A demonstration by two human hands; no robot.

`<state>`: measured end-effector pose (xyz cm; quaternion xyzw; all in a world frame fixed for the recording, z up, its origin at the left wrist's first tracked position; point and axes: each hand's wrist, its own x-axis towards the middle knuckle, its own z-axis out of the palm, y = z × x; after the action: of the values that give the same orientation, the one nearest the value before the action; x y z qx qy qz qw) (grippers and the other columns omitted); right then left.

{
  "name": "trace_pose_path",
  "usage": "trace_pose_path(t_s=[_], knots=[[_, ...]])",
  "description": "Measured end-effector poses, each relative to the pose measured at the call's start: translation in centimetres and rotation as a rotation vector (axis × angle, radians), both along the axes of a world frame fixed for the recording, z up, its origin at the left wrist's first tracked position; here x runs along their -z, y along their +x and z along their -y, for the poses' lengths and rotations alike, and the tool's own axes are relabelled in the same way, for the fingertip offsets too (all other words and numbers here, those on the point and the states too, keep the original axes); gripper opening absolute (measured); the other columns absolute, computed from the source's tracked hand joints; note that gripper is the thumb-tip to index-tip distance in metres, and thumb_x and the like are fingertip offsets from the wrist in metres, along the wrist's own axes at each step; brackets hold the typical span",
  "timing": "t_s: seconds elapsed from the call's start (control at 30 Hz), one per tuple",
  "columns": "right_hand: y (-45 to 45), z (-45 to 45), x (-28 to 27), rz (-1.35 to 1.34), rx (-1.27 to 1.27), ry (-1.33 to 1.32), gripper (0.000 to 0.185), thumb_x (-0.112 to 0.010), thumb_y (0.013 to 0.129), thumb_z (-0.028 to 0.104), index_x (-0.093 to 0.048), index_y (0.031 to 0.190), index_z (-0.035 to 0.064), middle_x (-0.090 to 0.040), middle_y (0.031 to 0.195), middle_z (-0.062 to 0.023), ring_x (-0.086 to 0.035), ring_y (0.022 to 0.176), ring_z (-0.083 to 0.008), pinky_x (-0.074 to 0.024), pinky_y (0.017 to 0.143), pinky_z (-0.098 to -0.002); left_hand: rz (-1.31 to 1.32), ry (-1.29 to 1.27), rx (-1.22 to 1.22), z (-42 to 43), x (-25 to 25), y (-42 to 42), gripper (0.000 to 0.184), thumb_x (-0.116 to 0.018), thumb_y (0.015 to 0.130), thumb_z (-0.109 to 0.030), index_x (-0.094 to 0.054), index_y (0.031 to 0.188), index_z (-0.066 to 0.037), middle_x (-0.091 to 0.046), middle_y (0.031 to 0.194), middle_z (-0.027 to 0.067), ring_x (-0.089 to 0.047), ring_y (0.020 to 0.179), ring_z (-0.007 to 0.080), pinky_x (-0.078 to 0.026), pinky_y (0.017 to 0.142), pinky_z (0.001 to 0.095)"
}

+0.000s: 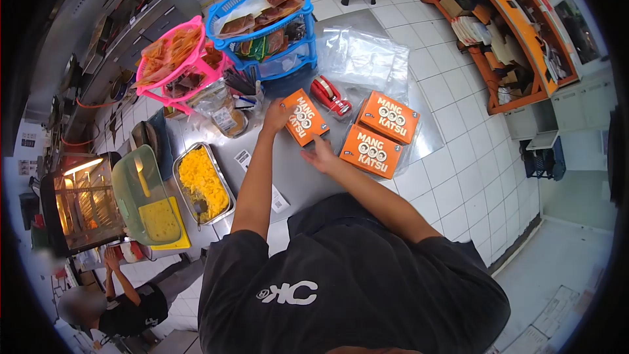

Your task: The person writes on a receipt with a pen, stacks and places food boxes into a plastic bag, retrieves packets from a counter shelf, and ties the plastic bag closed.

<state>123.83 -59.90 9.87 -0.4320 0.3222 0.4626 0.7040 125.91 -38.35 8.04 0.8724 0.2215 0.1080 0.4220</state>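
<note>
Head view: left hand (280,118) curled on orange box (304,122); right hand (320,155), part-open, touching near end.

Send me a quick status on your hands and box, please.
Left hand gripping orange box, right hand at its near edge. Red tool close beside it. Nothing visibly blocking.

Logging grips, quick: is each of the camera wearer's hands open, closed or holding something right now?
Left hand: holding an orange box by its side.
Right hand: loosely open, at the box's near end.
</note>
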Motion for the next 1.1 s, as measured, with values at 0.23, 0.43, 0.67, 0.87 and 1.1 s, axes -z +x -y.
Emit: trace_pose_path(t_s=[0.23, 0.43, 0.67, 0.87, 1.1], knots=[[-1.1, -0.9, -2.2, 0.494, -0.390, -0.350, 0.060, -0.060, 0.098, 0.038, -0.026, 0.144, 0.0199, -0.040, 0.138, -0.0215, -0.053, 0.121, -0.0319, -0.0562, 0.088, -0.0452, -0.037, -0.316, -0.253, 1.4, 0.3, -11.0, 0.042, -0.071, 0.094, -0.037, -0.051, 0.093, 0.000, -0.061, 0.089, 0.0142, -0.059, 0.086, 0.0201, -0.048, 0.076, 0.0352], [0.9, 4.3, -7.9, 1.258, -0.708, -0.170, 0.054, -0.055, 0.102, 0.035, -0.034, 0.146, 0.0115, -0.044, 0.128, -0.0317, -0.053, 0.113, -0.0432, -0.0424, 0.103, -0.0510, 0.122, -0.541, -0.514, 11.5, -7.1, -20.1, 0.039, -0.071, 0.096, -0.032, -0.046, 0.106, -0.003, -0.059, 0.099, 0.0101, -0.058, 0.087, 0.0160, -0.049, 0.082, 0.0333], [11.5, 19.4, -16.5, 1.429, -0.935, -0.194, 0.051, -0.053, 0.103, 0.033, -0.044, 0.142, 0.0019, -0.052, 0.134, -0.0295, -0.051, 0.128, -0.0422, -0.0388, 0.108, -0.0448, 0.077, -0.581, -0.366, 28.3, -13.8, -12.5, 0.057, -0.075, 0.093, -0.029, -0.044, 0.126, 0.004, -0.064, 0.110, 0.0160, -0.065, 0.099, 0.0203, -0.052, 0.088, 0.0348], [19.9, 25.0, -15.4, 2.086, -1.217, -0.636, 0.041, -0.056, 0.101, 0.031, -0.055, 0.133, 0.0051, -0.057, 0.115, -0.0234, -0.060, 0.101, -0.0382, -0.0478, 0.089, -0.0472, -0.081, -0.619, -0.462, 32.9, -10.5, -8.3, 0.051, -0.066, 0.098, -0.038, -0.046, 0.125, 0.001, -0.065, 0.104, 0.0140, -0.065, 0.089, 0.0210, -0.053, 0.078, 0.0327], [29.8, 26.3, -3.1, 1.170, -1.136, -0.115, 0.026, -0.060, 0.099, 0.023, -0.061, 0.112, 0.0002, -0.067, 0.111, -0.0228, -0.067, 0.095, -0.0359, -0.0528, 0.079, -0.0442, -0.163, -0.590, -0.986, 35.9, -5.0, -10.7, 0.048, -0.047, 0.106, -0.045, -0.048, 0.133, -0.006, -0.064, 0.105, 0.0073, -0.067, 0.092, 0.0184, -0.057, 0.078, 0.0310]])
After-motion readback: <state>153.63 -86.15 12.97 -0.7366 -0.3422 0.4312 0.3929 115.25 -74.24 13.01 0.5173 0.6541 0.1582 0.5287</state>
